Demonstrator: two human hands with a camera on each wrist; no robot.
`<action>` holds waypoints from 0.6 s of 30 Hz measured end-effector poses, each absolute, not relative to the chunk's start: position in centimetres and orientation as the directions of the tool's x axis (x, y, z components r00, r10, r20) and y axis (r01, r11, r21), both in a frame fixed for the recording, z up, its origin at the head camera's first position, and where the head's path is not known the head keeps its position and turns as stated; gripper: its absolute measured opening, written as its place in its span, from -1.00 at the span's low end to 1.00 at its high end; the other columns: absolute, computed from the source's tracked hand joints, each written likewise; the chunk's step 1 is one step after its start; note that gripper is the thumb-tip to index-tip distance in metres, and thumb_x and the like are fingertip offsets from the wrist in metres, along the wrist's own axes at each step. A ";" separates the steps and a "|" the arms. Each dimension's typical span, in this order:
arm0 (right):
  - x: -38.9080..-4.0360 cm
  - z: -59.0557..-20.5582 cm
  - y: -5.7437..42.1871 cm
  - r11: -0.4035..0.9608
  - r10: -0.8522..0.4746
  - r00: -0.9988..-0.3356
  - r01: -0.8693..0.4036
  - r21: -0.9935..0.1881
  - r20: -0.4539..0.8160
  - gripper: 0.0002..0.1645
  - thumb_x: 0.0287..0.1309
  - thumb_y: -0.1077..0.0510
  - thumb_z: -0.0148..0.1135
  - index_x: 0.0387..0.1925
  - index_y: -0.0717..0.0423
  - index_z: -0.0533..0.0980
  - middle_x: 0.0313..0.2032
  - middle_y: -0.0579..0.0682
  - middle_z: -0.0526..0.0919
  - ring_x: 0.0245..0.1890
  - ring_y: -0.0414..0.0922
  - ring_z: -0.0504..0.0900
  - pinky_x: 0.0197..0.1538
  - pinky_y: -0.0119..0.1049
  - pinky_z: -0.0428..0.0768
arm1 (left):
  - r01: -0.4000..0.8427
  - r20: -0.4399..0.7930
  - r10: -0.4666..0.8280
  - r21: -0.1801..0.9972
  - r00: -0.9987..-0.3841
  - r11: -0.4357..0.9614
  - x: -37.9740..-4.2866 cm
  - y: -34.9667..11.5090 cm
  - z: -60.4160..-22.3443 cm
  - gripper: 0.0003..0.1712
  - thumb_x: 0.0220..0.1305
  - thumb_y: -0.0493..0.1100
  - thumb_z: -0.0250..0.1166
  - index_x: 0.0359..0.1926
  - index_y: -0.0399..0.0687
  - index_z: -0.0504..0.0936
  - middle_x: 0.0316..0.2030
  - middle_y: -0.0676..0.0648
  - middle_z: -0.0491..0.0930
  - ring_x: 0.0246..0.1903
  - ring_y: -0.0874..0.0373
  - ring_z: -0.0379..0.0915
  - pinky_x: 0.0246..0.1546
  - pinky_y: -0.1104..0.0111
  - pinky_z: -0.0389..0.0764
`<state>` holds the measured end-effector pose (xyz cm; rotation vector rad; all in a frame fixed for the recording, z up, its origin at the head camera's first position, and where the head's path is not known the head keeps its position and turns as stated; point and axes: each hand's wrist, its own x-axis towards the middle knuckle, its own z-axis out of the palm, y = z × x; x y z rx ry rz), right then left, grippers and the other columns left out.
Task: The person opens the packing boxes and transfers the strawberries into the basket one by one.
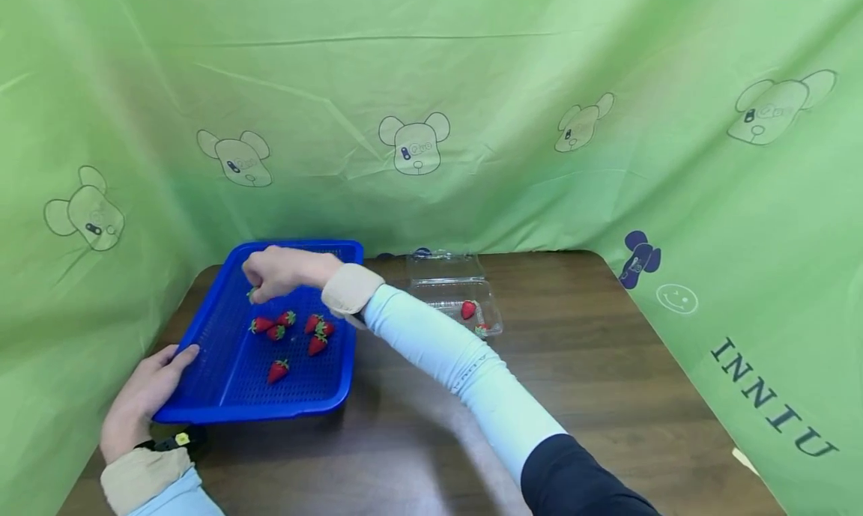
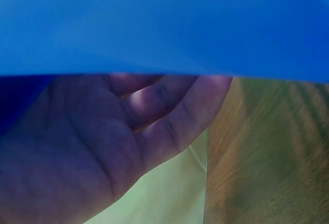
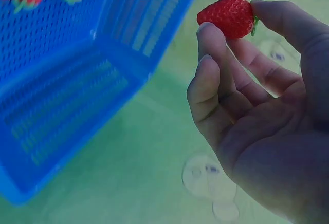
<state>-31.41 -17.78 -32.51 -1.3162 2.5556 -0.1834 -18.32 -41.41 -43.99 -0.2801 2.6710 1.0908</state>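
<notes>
My left hand (image 1: 144,391) grips the left rim of a blue plastic basket (image 1: 212,344), thumb over the rim. In the left wrist view, the fingers (image 2: 177,111) curl under the basket's blue wall. Over the basket's far part is my right hand (image 1: 283,269), which pinches one red strawberry (image 3: 229,17) between thumb and fingertips. That strawberry is mostly hidden by the hand in the head view. Several more strawberries (image 1: 278,371) lie loose on the perforated basket floor, apart from the hand.
A clear plastic clamshell box (image 1: 488,306) stands with its lid raised, right of the basket. It holds a strawberry (image 1: 468,309) and another partly hidden by my right sleeve (image 1: 465,359). A green printed curtain (image 1: 499,194) borders the brown wooden table (image 1: 580,366).
</notes>
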 end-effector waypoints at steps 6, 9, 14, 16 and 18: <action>-30.6 -34.9 -20.8 0.629 -0.776 -0.577 -0.734 -0.257 -0.252 -0.76 0.20 -0.04 0.25 -0.38 -0.10 0.35 -0.41 -0.22 0.47 -0.47 -0.31 0.44 -0.35 -0.49 0.39 | -0.273 -0.296 -0.091 0.665 -0.951 0.695 -18.4 -41.5 -44.2 -0.08 0.39 0.39 -0.31 0.35 -0.34 0.14 0.02 -0.44 0.48 -0.28 0.11 0.53 -0.34 0.32 0.50; -30.1 -36.1 -22.1 0.660 -0.749 -0.600 -0.714 -0.235 -0.281 -0.76 0.20 -0.06 0.25 -0.38 -0.13 0.35 -0.41 -0.23 0.48 -0.47 -0.31 0.47 -0.36 -0.48 0.40 | -0.288 -0.314 -0.090 0.674 -0.945 0.680 -18.5 -41.4 -44.1 -0.06 0.39 0.40 -0.30 0.37 -0.34 0.10 0.07 -0.47 0.44 -0.25 0.10 0.54 -0.34 0.30 0.52; -29.5 -37.8 -24.2 0.706 -0.698 -0.634 -0.688 -0.170 -0.334 -0.74 0.18 -0.07 0.26 -0.40 -0.14 0.34 -0.41 -0.25 0.47 -0.52 -0.30 0.50 -0.49 -0.47 0.42 | -0.271 -0.297 -0.085 0.668 -0.951 0.693 -18.4 -41.5 -44.2 -0.08 0.40 0.38 -0.30 0.36 -0.35 0.12 0.03 -0.46 0.47 -0.27 0.10 0.54 -0.34 0.31 0.52; -29.1 -38.3 -24.8 0.730 -0.666 -0.647 -0.666 -0.150 -0.370 -0.79 0.19 -0.07 0.25 -0.32 -0.19 0.36 -0.32 -0.26 0.48 -0.47 -0.30 0.53 -0.50 -0.46 0.46 | -0.255 -0.281 -0.083 0.659 -0.956 0.708 -18.4 -41.5 -44.2 -0.09 0.41 0.37 -0.31 0.35 -0.36 0.14 0.03 -0.46 0.47 -0.26 0.08 0.54 -0.34 0.32 0.51; -28.7 -38.7 -25.3 0.754 -0.632 -0.661 -0.646 -0.120 -0.405 -0.79 0.22 -0.07 0.22 -0.16 -0.27 0.38 -0.18 -0.30 0.48 -0.36 -0.30 0.55 -0.42 -0.45 0.51 | -0.243 -0.268 -0.082 0.652 -0.960 0.718 -18.3 -41.5 -44.3 -0.10 0.41 0.36 -0.31 0.34 -0.36 0.16 0.04 -0.48 0.46 -0.23 0.04 0.54 -0.34 0.33 0.49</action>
